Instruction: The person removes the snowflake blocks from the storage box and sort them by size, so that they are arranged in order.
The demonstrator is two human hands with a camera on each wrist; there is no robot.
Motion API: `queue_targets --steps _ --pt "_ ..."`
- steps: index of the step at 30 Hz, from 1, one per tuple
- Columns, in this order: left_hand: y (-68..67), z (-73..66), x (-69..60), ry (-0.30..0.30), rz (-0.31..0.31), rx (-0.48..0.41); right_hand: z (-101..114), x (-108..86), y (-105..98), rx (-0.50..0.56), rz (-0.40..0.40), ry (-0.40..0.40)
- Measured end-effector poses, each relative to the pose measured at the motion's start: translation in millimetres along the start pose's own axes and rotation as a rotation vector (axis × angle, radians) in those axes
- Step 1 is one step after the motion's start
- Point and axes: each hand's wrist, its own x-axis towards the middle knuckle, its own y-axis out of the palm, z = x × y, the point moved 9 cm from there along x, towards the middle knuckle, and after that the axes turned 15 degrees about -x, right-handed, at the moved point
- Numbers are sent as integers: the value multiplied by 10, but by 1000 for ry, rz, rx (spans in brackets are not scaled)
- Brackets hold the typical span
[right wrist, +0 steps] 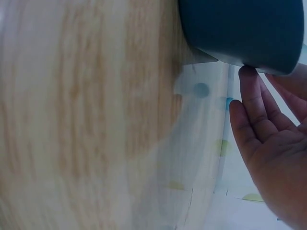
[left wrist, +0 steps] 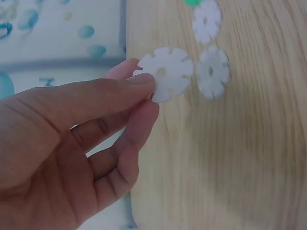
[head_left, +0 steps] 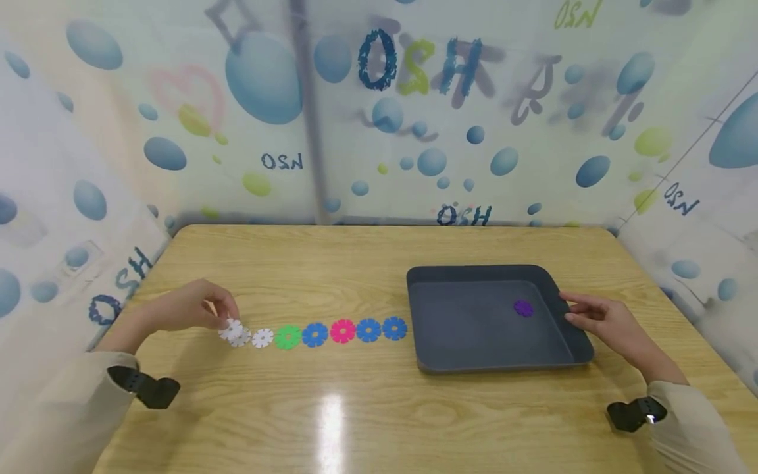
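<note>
My left hand (head_left: 192, 306) pinches a white notched plastic disc (left wrist: 170, 72) between thumb and fingers, just above the table at the row's left end. Close by lies another white disc (left wrist: 213, 72), partly hidden by the held one in the head view. Rightward from it run a white disc (head_left: 262, 338), a green disc (head_left: 288, 337), a blue disc (head_left: 315, 335), a pink disc (head_left: 343, 331) and two more blue discs. My right hand (head_left: 610, 326) touches the right edge of a dark grey tray (head_left: 468, 322) with fairly straight fingers. Inside the tray lies a purple disc (head_left: 524, 308).
The wooden table (head_left: 249, 408) carries the row left of the tray, whose left wall stands beside the last blue disc. Patterned curtains (head_left: 379, 178) with blue balloon shapes hang behind and at both sides of the table.
</note>
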Motion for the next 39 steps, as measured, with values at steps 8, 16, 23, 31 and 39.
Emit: queue_targets --steps 8,16,23,31,39 --pt "-63 298 -217 -9 0 -33 2 0 -2 -3 1 5" --pt "-74 531 -209 -49 -92 -41 9 6 18 0 10 -8" --pt "-79 604 -194 -81 -117 -49 9 7 25 5 3 -9" --pt "-116 527 -187 -59 -169 -59 0 3 23 5 6 -4" --pt "0 -27 194 -3 -174 -24 -6 -5 7 -5 1 -7"
